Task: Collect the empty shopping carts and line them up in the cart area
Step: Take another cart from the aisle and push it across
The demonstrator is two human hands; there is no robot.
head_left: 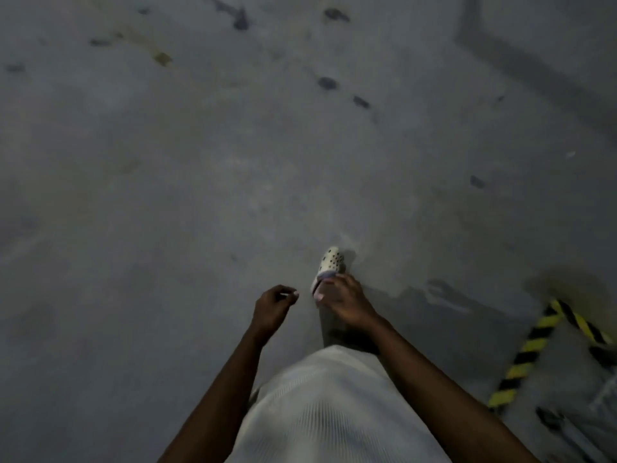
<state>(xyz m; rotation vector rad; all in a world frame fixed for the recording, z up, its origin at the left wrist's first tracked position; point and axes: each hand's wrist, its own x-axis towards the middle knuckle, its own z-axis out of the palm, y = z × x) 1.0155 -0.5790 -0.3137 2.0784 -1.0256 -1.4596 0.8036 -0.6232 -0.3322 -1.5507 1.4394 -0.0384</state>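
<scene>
No shopping cart is in view. Both my arms reach forward over a grey concrete floor (200, 168). My left hand (272, 307) hangs with fingers loosely curled and holds nothing. My right hand (344, 300) is just to its right, fingers relaxed and pointing down-left, also empty. Beneath my right hand my foot in a white perforated clog (329, 264) steps forward. My white ribbed garment (334, 406) fills the bottom centre.
Yellow-and-black hazard stripes (531, 352) mark an edge at the lower right, with a dim grey object behind them at the frame corner. Dark stains dot the floor. A darker painted line (534, 68) runs across the upper right.
</scene>
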